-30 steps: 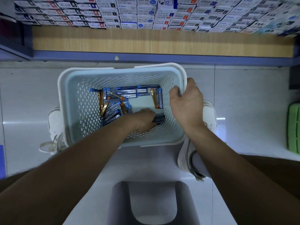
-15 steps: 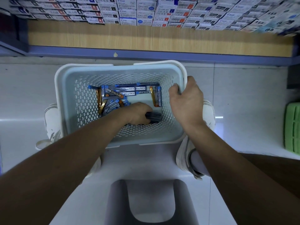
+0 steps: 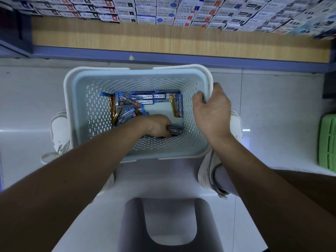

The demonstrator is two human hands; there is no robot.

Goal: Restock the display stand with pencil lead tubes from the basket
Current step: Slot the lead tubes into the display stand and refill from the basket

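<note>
We reach into the white basket [image 3: 76,110] with our left hand [image 3: 157,125], fingers curled around a few dark tubes [image 3: 176,129] on the floor of its near right corner. Our right hand [image 3: 212,113] grips the basket's right rim. Other pencil lead tubes [image 3: 131,103], blue- and orange-capped, lie loose across the basket's far and left floor. Shelves of boxed stock [image 3: 163,10] run beyond its far side, and a grey stool [image 3: 131,224] stands on its near side.

A grey stool [image 3: 131,224] stands on white tiles [image 3: 272,106], a green crate [image 3: 327,140] at right
</note>
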